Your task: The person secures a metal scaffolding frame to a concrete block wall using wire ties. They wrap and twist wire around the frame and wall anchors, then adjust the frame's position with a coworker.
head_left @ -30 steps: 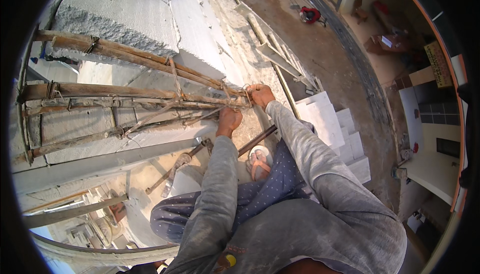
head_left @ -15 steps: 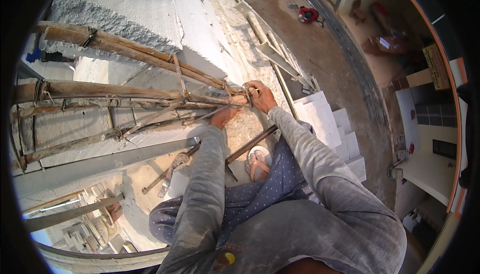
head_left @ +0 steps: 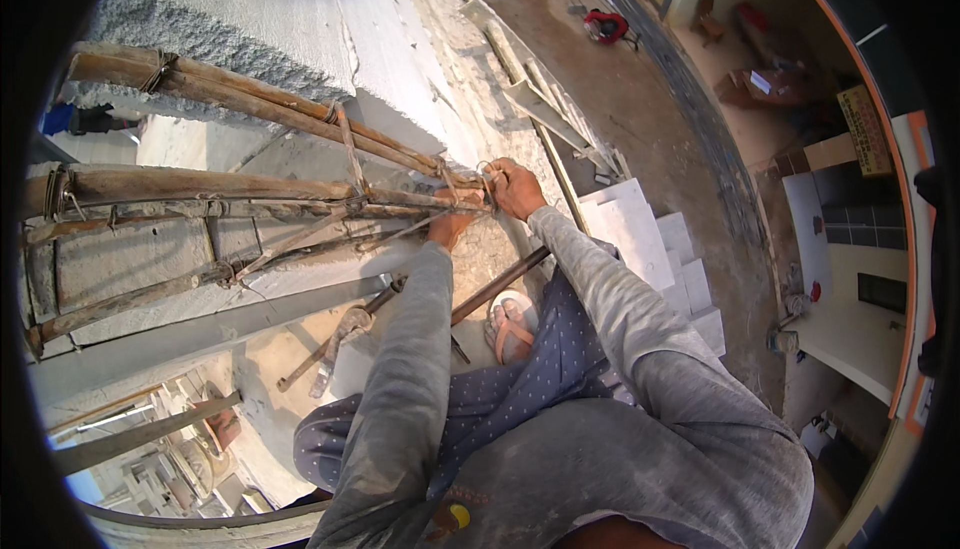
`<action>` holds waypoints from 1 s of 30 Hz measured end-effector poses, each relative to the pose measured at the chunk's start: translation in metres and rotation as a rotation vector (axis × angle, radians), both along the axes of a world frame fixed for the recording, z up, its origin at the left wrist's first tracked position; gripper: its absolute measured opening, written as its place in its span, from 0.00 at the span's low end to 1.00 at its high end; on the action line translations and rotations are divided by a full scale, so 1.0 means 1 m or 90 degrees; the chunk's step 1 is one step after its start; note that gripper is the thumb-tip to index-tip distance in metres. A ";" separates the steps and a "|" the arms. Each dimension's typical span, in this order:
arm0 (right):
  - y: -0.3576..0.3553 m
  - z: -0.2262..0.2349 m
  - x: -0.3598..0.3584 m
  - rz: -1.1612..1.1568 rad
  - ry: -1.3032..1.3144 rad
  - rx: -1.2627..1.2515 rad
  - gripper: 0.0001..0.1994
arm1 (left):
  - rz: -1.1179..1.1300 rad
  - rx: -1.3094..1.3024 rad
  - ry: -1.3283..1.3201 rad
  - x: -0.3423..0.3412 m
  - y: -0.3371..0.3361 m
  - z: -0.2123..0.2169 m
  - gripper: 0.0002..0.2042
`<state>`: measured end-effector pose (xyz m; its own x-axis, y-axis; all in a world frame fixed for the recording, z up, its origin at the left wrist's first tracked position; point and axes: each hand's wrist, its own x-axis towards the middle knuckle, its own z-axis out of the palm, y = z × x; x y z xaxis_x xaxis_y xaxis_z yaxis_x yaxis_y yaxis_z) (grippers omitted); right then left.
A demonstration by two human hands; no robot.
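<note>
Right hand (head_left: 515, 189): closed around a thin wire tie (head_left: 487, 177) at the point where the bamboo poles (head_left: 260, 107) converge; fingers curled, gripping. The tie sits at the near end of the poles, just beside the hand.

Left hand (head_left: 449, 228): directly below the junction, pressed against the underside of the lower pole (head_left: 190, 189); how far it is open cannot be told, as the fingers are hidden behind the pole.

Step in hand, as judged: binding the pole ends together. To do it well, the left hand should brace the poles so they stay touching while the right draws the tie snug and twists it close to the wood, leaving no slack loop.

Outward from the junction: older lashings (head_left: 347, 139) wrap the poles further left. Above the junction, a rough grey wall slab (head_left: 250, 19). Below it, a long metal rod (head_left: 490, 289) lies slanted across the ledge, and a sandalled foot (head_left: 512, 324) rests near the rod. Right of the junction and far beneath, white stacked blocks (head_left: 650, 239) and a dusty yard (head_left: 640, 99).
</note>
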<state>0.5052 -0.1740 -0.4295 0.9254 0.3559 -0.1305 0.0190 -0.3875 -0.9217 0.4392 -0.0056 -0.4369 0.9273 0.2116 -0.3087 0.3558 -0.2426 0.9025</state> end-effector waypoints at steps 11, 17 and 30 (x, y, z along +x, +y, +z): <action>-0.003 -0.019 -0.002 0.061 0.054 0.057 0.11 | 0.111 -0.103 0.236 0.000 0.005 -0.003 0.26; -0.003 -0.018 -0.010 0.040 0.082 0.040 0.13 | -0.384 0.279 0.099 -0.012 0.043 -0.009 0.23; -0.016 -0.012 -0.011 0.024 0.267 0.157 0.11 | -0.638 0.750 0.240 -0.014 0.042 -0.014 0.25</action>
<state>0.4946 -0.1900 -0.4417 0.7969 0.4550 -0.3975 -0.3642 -0.1632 -0.9169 0.4253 0.0366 -0.4507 0.7442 -0.1343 -0.6543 -0.2201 -0.9742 -0.0504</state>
